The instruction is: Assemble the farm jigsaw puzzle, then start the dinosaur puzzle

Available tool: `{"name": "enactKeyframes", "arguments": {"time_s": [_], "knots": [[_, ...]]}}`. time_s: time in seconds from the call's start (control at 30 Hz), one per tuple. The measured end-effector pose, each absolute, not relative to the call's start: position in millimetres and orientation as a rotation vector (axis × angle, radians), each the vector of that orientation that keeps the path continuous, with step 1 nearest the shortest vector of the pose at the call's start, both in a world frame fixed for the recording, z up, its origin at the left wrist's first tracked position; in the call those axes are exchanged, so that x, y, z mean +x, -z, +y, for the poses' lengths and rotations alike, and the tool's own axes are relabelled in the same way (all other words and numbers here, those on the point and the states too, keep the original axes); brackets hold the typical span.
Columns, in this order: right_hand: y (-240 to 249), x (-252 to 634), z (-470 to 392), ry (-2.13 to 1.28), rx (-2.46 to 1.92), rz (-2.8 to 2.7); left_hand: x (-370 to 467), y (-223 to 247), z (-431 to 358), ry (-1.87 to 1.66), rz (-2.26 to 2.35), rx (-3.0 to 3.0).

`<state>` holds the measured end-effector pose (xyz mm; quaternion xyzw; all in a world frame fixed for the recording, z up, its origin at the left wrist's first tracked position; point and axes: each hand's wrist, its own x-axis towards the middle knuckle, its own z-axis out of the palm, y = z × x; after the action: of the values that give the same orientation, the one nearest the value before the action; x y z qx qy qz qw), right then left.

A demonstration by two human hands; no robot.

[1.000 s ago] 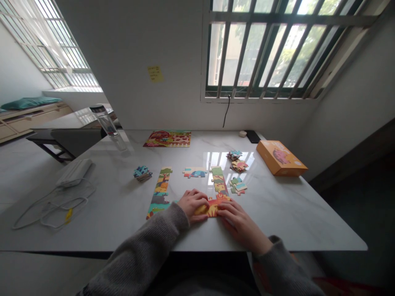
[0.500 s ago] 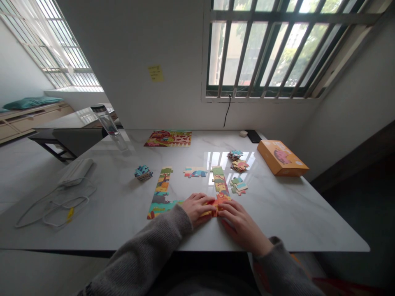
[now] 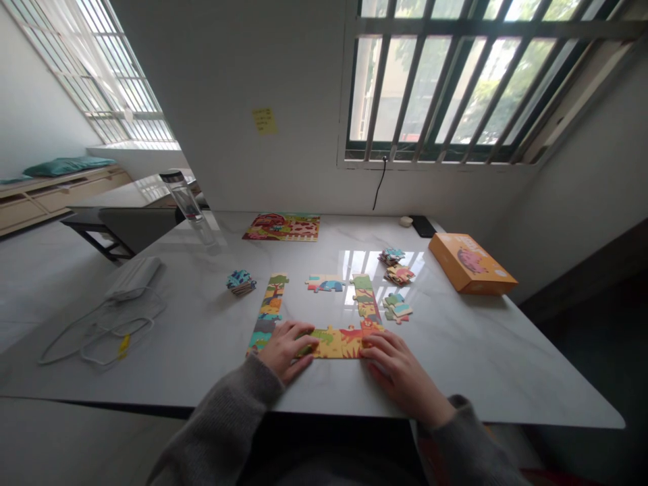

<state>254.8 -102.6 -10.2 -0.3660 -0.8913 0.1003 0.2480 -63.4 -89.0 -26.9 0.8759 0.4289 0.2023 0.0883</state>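
Observation:
A U-shaped strip of joined jigsaw puzzle pieces [image 3: 329, 343] lies on the white table, with left and right sides running away from me. My left hand [image 3: 287, 349] rests on the bottom row near its left corner, fingers stretched out over the pieces and partly covering them. On the bottom right corner, by the red and orange pieces, my right hand [image 3: 397, 364] lies with its fingers extended. Between the tops of the two sides sits a short joined puzzle section [image 3: 325, 283] with a blue shape. Loose green and cream puzzle pieces [image 3: 397, 308] lie just right of the frame.
Puzzle piece stacks stand at left [image 3: 240, 282] and right [image 3: 399, 273]. Farther back are a farm picture board [image 3: 283, 227], an orange box [image 3: 472, 264], a black phone [image 3: 422, 226] and a clear bottle [image 3: 186, 199]. A white cable [image 3: 96, 361] lies at left.
My left hand has slid left along the bottom row, uncovering the yellow and orange pieces. My right hand stays at the right corner. The view has shifted slightly.

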Motion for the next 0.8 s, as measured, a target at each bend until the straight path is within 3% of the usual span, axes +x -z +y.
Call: {"name": "enactKeyframes", "arguments": {"time_s": [0.33,0.53,0.8], "knots": [[2,290,-57,-0.298,-1.096,-2.183,-62,27,-87,-0.655,1.263,2.535],[17,328,2,-0.038,-1.558,-2.218,-60,24,-87,-0.669,1.277,2.515],[18,323,5,-0.094,-1.812,-2.143,-58,19,-89,-0.661,1.31,2.516]]}}
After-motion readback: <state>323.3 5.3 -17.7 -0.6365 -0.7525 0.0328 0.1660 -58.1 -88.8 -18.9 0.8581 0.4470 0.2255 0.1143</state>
